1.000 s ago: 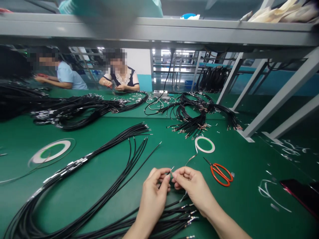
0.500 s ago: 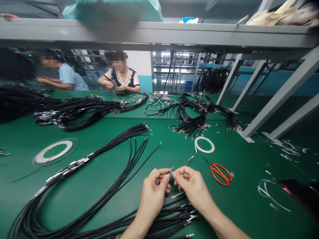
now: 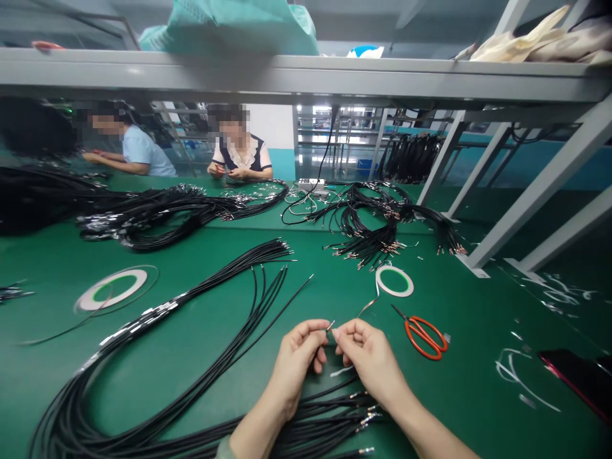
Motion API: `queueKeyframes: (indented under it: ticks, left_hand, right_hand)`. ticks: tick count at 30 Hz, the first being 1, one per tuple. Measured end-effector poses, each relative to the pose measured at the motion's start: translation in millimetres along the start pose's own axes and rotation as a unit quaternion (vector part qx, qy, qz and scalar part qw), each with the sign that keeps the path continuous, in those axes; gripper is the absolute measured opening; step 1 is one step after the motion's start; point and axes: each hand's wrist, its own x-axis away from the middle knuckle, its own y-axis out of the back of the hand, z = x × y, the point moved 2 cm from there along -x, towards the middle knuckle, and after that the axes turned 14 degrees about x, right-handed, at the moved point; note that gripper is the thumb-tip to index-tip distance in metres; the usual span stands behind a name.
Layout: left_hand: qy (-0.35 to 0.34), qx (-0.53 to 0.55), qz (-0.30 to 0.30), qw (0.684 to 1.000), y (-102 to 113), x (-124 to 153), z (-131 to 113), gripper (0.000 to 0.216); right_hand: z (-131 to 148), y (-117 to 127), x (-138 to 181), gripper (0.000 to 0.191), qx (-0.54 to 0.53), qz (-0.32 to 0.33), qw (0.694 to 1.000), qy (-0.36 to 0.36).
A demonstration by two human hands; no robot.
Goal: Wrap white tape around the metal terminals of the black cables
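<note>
At the front middle, my left hand is closed in a pinch around a thin black cable whose bare silver tip pokes up between the fingers. My right hand is pinched shut right beside that tip; what its fingertips hold is too small to make out. A narrow tape strip runs from a white tape roll down behind my right hand. Under both wrists lies a bundle of black cables with metal ends. Red-handled scissors lie to the right.
A looped cable bundle curves across the left, near another tape roll. More cable piles lie farther back. White tape scraps and a dark red-edged object are at right. Metal legs carry an overhead shelf. Two people sit opposite.
The view has tilted slightly, so everything sits a little lower and farther right. Both hands keep their pinch at the cable tip, with only small finger shifts. A person opposite has lowered a hand.
</note>
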Motion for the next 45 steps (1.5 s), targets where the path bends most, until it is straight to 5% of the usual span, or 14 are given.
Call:
queueKeyframes:
  ticks: [13, 45]
  left_hand:
    - [-0.056, -0.045, -0.031, 0.997, 2.6, -4.1, -3.1, 0.034]
    - [-0.005, 0.003, 0.001, 1.000, -0.9, -1.8, -2.8, 0.029]
  right_hand:
    - [4.4, -8.2, 8.4, 0.040, 0.048, 0.027, 0.997, 0.048]
    - [15.7, -3.1, 11.5, 0.022, 0.136, -0.050, 0.983, 0.114]
